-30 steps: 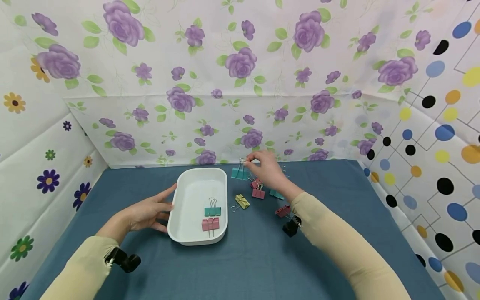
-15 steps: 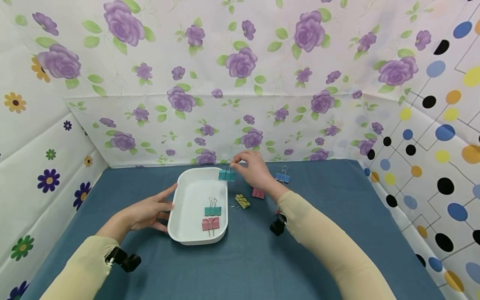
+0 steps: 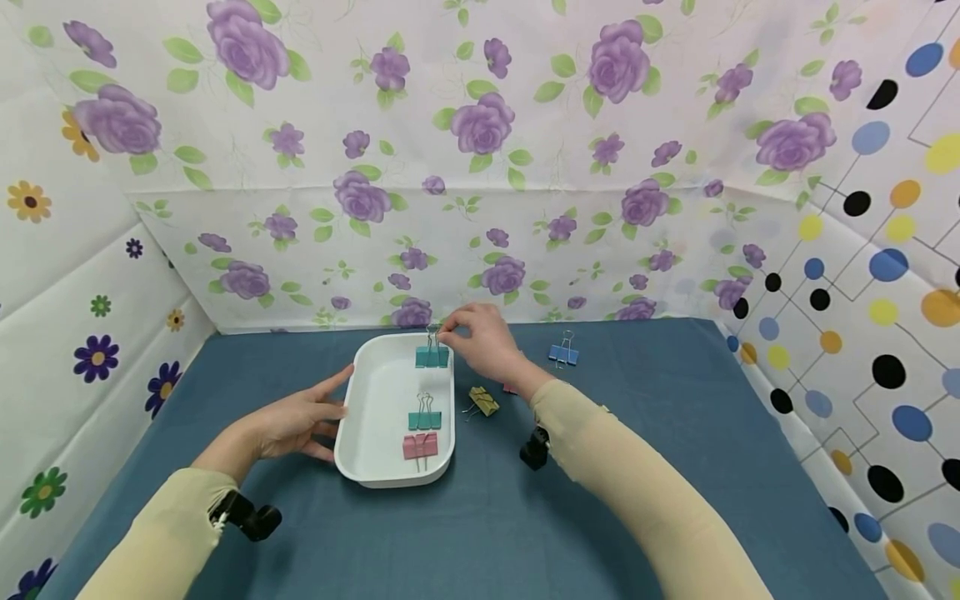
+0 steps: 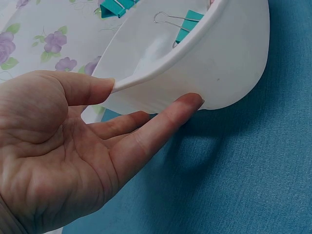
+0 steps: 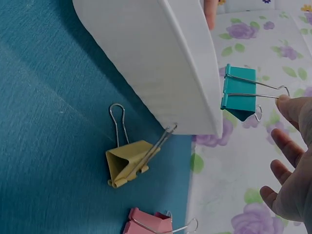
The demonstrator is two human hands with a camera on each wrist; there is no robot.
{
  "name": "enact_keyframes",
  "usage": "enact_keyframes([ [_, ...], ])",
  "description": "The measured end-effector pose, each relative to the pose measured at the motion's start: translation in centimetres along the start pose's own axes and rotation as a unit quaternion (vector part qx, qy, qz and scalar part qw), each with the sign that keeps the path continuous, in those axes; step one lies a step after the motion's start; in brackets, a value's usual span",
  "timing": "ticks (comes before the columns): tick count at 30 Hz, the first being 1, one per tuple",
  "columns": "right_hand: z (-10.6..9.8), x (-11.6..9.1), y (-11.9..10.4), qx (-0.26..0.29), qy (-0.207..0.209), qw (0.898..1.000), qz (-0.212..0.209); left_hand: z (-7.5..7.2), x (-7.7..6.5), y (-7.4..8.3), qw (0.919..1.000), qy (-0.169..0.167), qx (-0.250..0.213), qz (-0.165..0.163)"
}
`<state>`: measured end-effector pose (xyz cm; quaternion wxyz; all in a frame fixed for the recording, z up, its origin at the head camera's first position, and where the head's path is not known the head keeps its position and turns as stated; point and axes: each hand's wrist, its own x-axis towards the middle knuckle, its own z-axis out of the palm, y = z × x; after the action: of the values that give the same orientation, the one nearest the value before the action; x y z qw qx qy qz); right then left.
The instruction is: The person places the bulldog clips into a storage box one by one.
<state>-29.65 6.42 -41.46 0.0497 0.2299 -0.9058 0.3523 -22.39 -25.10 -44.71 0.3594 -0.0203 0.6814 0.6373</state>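
Note:
My right hand pinches the wire handle of a teal binder clip over the far right part of a white tray. In the right wrist view that teal binder clip hangs from thumb and finger. Another teal binder clip and a pink binder clip lie inside the tray. At the tray's left side, my left hand touches it with fingers extended. The left wrist view has the thumb at the rim and a fingertip against the outer wall.
A yellow binder clip lies just right of the tray. Close by, a pink binder clip is mostly hidden by the right arm in the head view. Farther right sits a blue binder clip. Floral cloth rises behind the blue table.
My right hand has carried the teal binder clip leftward from beside the tray to above its inside. The blue clip has come out from behind that hand. My left hand stays put.

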Motion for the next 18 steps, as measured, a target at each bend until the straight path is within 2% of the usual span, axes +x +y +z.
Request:
enact_keyframes([
  [10,1.7,0.1,-0.3,-0.062,-0.022,0.998,0.008,0.0,0.1,0.0,1.0000,0.001,-0.001,-0.003],
  [18,2.7,0.0,-0.1,-0.122,-0.030,0.992,0.008,0.0,0.0,0.1,1.0000,-0.003,-0.002,-0.004],
])
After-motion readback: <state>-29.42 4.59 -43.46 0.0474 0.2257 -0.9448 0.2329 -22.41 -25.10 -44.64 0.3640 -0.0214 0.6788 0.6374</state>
